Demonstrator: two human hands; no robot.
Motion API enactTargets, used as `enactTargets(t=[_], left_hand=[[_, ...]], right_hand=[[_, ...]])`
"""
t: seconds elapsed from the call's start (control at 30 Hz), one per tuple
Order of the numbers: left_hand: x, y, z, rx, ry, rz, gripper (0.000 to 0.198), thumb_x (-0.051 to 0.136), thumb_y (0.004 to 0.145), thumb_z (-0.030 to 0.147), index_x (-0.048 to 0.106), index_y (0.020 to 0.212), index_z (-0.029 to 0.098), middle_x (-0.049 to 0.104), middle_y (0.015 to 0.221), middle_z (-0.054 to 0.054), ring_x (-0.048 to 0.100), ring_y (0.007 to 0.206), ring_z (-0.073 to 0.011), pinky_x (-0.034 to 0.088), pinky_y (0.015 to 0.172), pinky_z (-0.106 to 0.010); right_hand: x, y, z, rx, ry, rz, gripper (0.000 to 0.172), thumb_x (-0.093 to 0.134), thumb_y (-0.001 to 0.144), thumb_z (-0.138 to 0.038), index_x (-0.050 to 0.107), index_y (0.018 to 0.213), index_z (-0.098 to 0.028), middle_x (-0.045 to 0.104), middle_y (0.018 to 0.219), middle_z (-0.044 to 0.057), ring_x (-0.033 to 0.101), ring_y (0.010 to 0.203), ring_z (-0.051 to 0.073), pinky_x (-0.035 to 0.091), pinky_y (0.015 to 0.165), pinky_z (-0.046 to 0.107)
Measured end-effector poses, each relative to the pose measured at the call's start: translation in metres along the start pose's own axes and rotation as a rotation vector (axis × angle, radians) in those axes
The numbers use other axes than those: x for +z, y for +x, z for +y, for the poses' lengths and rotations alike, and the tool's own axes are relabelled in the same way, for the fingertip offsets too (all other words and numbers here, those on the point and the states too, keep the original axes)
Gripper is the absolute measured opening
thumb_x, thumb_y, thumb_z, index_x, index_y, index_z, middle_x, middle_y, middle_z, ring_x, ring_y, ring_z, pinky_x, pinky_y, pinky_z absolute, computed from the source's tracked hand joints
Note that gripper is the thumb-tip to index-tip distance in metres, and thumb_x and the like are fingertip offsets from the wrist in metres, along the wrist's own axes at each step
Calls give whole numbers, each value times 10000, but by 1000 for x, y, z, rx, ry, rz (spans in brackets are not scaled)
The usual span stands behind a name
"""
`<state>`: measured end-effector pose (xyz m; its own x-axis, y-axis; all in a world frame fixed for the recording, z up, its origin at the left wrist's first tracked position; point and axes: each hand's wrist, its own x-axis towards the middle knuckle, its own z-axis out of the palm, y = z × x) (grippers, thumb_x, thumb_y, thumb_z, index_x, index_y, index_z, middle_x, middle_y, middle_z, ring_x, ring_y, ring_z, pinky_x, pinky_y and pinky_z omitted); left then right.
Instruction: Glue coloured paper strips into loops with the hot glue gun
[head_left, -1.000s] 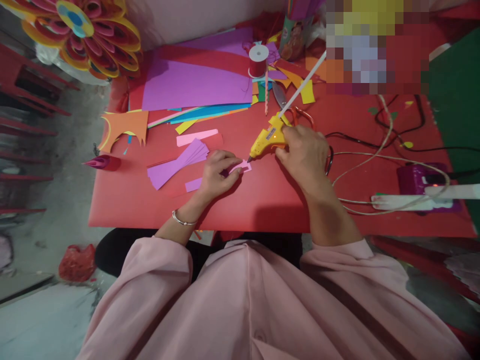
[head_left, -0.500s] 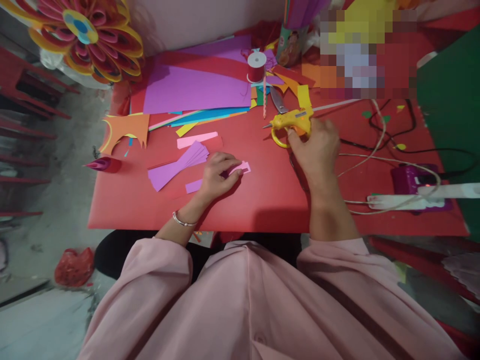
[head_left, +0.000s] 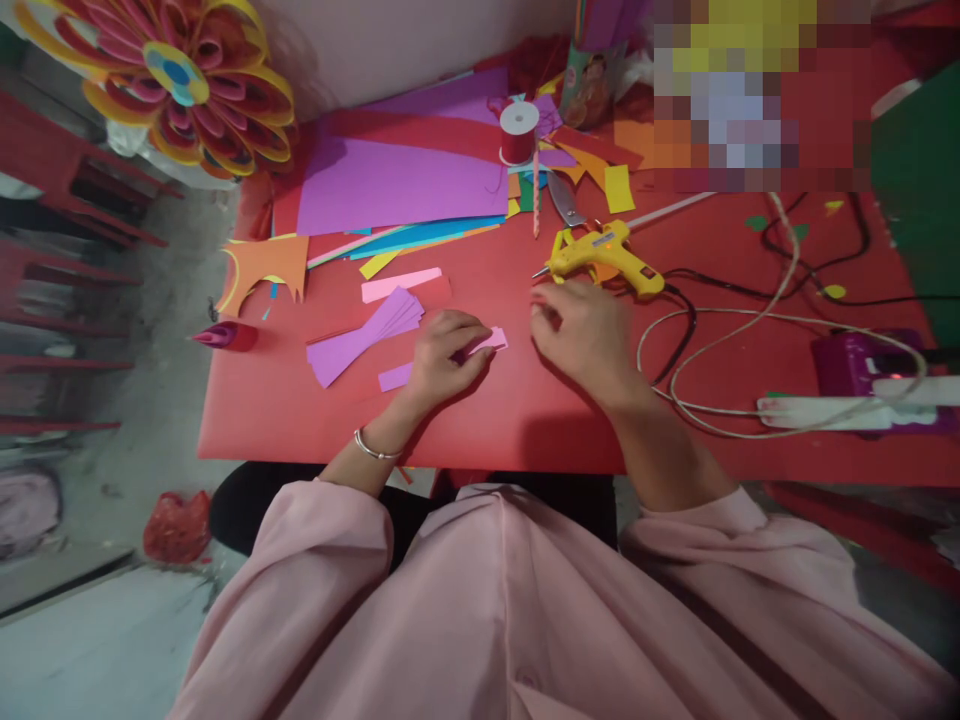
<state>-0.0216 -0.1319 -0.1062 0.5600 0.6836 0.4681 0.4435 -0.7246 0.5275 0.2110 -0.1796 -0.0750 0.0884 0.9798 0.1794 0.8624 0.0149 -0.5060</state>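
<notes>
My left hand (head_left: 450, 358) is closed, pinching a small folded piece of pink paper (head_left: 495, 341) that pokes out past the thumb and forefinger. Facing it from the right is my right hand (head_left: 581, 335), empty, with fingers bent and a small gap between thumb and forefinger. Just beyond its knuckles the yellow glue gun (head_left: 600, 252) lies on the red tabletop (head_left: 465, 430), nozzle pointing left. Purple paper strips (head_left: 367, 335) are fanned out left of my left hand, with a pale pink strip (head_left: 403, 284) behind them.
Behind are large purple sheets (head_left: 405, 180), a spool of red ribbon (head_left: 519, 135), scissors (head_left: 564, 200) and a pink pencil (head_left: 536, 200). An orange cut-out (head_left: 266, 265) lies at left. Cables loop on the right, near a white power strip (head_left: 825, 412). A paper flower (head_left: 176, 75) stands back left.
My right hand has let go of the glue gun, which now rests on the table, and has moved left and nearer to my left hand. The left hand keeps its pinch on the pink paper.
</notes>
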Motion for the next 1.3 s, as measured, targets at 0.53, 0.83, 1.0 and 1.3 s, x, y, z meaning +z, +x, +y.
enactTargets(t=[0.53,0.83,1.0,1.3], left_hand=[[0,0,3,2,-33,-39,175,695,988,363,784,1020,215,787,1034,-84,719,989,-233,592,909,-428],[0,0,4,-46,-24,-62,179,701,976,374,787,1008,220,796,1042,-94,727,1012,-250,599,916,-447],[0,-1,3,-2,-50,-40,176,703,993,359,790,1030,210,788,1048,-97,719,1012,-241,593,911,-426],[2,-1,2,-7,-44,-37,160,718,981,343,800,1018,211,792,1034,-85,720,992,-232,591,900,-424]], right_hand=[[19,-2,-12,38,75,-125,373,536,966,-223,838,1182,-256,834,1210,54,765,1099,264,500,813,374],[16,-1,-13,31,70,-127,373,548,951,-213,844,1169,-274,839,1159,65,758,1036,258,482,782,368],[16,-2,-12,15,87,-141,350,559,964,-239,850,1153,-280,838,1155,57,752,1012,246,464,766,357],[15,-2,-9,-22,80,-181,296,607,936,-246,848,1105,-275,822,1043,50,731,927,227,400,692,345]])
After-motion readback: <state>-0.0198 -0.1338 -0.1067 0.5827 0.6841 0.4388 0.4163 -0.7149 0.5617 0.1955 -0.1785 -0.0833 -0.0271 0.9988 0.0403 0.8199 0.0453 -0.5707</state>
